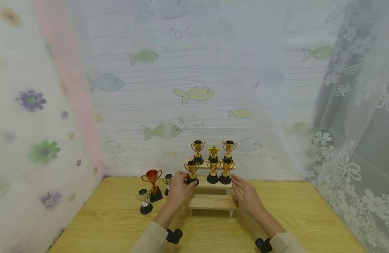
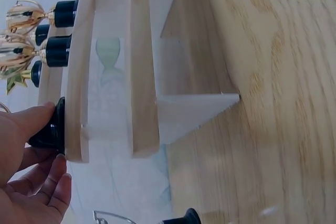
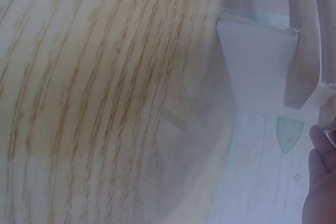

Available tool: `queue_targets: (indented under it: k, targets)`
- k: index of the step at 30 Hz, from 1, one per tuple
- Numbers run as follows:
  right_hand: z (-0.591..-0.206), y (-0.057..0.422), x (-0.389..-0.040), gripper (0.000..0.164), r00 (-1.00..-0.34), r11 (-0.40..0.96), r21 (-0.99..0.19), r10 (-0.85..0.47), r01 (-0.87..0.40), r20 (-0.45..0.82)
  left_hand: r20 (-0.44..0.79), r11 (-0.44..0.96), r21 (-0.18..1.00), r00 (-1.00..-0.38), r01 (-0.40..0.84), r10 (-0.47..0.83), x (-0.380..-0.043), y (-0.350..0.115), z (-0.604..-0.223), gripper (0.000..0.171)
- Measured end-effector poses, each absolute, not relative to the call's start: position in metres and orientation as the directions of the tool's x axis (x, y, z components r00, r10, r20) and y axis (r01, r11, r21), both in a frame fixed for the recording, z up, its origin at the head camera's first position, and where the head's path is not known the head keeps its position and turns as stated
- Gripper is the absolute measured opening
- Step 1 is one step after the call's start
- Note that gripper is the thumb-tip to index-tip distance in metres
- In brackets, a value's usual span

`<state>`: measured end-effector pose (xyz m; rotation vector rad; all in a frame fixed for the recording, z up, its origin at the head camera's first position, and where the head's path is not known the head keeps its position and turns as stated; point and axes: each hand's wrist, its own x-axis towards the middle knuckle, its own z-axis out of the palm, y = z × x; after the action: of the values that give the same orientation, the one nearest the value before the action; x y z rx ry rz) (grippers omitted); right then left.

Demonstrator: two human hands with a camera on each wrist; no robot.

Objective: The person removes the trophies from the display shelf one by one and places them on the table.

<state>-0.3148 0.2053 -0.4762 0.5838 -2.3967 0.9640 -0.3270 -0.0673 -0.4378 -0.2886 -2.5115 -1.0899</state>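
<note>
My left hand (image 1: 179, 188) pinches the black base of a gold trophy cup (image 1: 192, 166) at the left end of the middle step of a wooden stand (image 1: 210, 201). In the left wrist view, thumb and fingers are around that base (image 2: 51, 129), right at the board. My right hand (image 1: 248, 196) rests its fingertips at the right end of the same step, fingers fairly straight. Two more gold trophy cups (image 1: 213, 168) stand close together on the right of this step. On the top step are a gold star trophy (image 1: 214, 151) and a gold cup on each side of it.
Left of the stand, a red-bronze trophy (image 1: 153, 181) and a silver cup (image 1: 144, 198) stand on the wood-grain table (image 1: 112, 214). Another silver cup (image 1: 167, 180) is partly hidden behind my left hand. The lowest step carries nothing. A fish-printed curtain (image 1: 194, 70) hangs behind.
</note>
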Motion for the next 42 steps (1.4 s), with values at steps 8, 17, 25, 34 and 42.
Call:
queue_targets:
  k: [8, 17, 25, 34, 42]
  targets:
    - [-0.477, 0.207, -0.315, 0.04, -0.806, 0.648, -0.54, -0.205, -0.537, 0.555, 0.434, 0.672, 0.656, -0.9, 0.343, 0.035, -0.324, -0.076, -0.44, 0.03]
    - [-0.477, 0.207, -0.318, 0.036, -0.788, 0.652, -0.514, -0.218, -0.557, 0.576, 0.435, 0.678, 0.654, -0.9, 0.335, 0.025, -0.322, -0.08, -0.442, 0.037]
    - [-0.474, 0.208, -0.321, 0.037, -0.8, 0.643, -0.535, -0.218, -0.548, 0.558, 0.453, 0.681, 0.644, -0.891, 0.347, 0.025, -0.318, -0.088, -0.441, 0.03]
    - [-0.473, 0.208, -0.316, 0.038, -0.801, 0.649, -0.532, -0.214, -0.544, 0.558, 0.455, 0.688, 0.648, -0.89, 0.327, -0.005, -0.312, -0.105, -0.446, 0.033]
    - [-0.476, 0.207, -0.317, 0.039, -0.814, 0.647, -0.545, -0.216, -0.532, 0.538, 0.431, 0.678, 0.672, -0.902, 0.298, -0.031, -0.304, -0.118, -0.453, 0.037]
